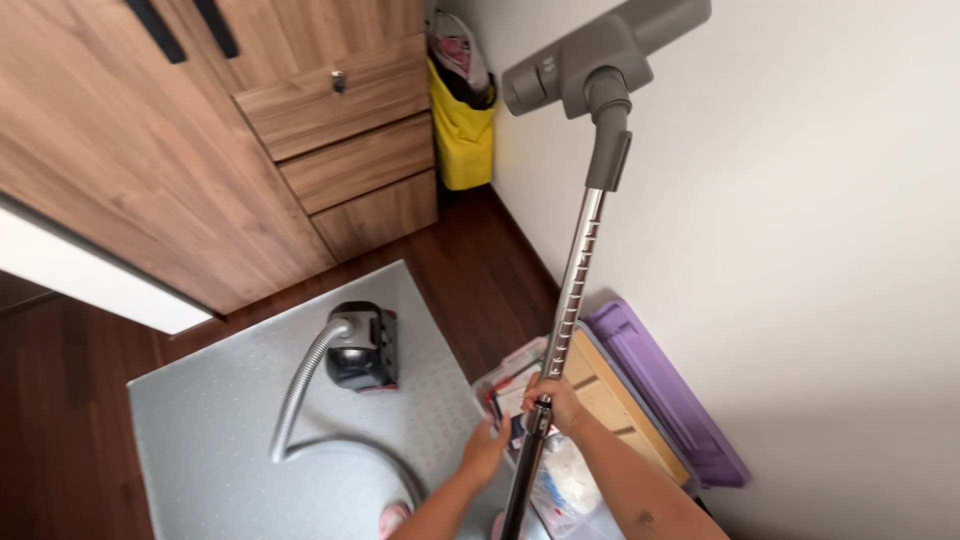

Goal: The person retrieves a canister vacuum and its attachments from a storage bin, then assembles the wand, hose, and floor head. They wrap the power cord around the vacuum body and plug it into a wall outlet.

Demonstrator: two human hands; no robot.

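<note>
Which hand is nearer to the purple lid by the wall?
Right. The right hand grips the vacuum wand just left of the purple lid; the left hand sits farther left, lower down.

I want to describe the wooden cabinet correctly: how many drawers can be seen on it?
3, stacked: the top drawer with a small lock, the middle drawer, and the bottom drawer near the floor. Others may be outside the view.

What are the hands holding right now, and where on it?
Both hands, left hand and right hand, grip the shiny metal vacuum wand near its lower end; its grey floor head is raised against the wall.
</note>
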